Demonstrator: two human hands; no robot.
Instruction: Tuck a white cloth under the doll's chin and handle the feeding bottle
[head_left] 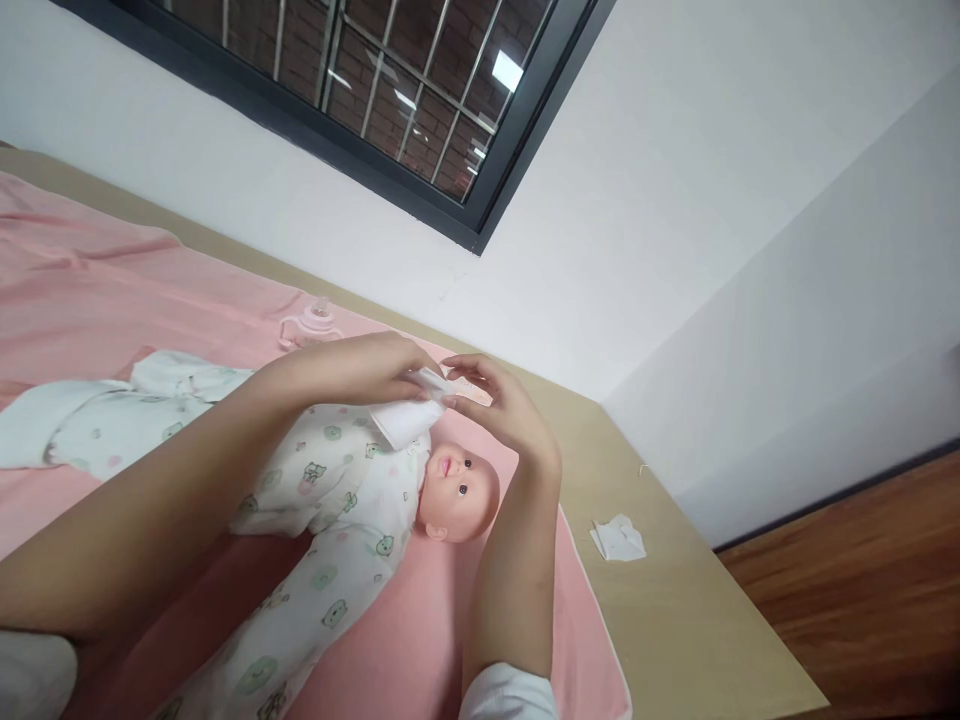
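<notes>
A folded white tissue [406, 422] is pinched between the thumb and fingers of my left hand [401, 368], above the chest of a baby doll [461, 495]. My right hand [499, 400] reaches in from the other side with fingers curved, its fingertips at the tissue's upper edge. The doll lies on its back, dressed in a white outfit with green and pink animal prints. Its head is between my two forearms. Behind my right hand, a pale pink surface with printing [466, 386] is partly hidden; I cannot make out what it is.
A pink cloth [90, 265] covers much of the wooden tabletop [660, 630]. A clear pink-handled baby bottle [316, 318] sits past my left forearm. One crumpled tissue [619, 538] lies on the right. Behind are a white wall and a dark-framed barred window [480, 215].
</notes>
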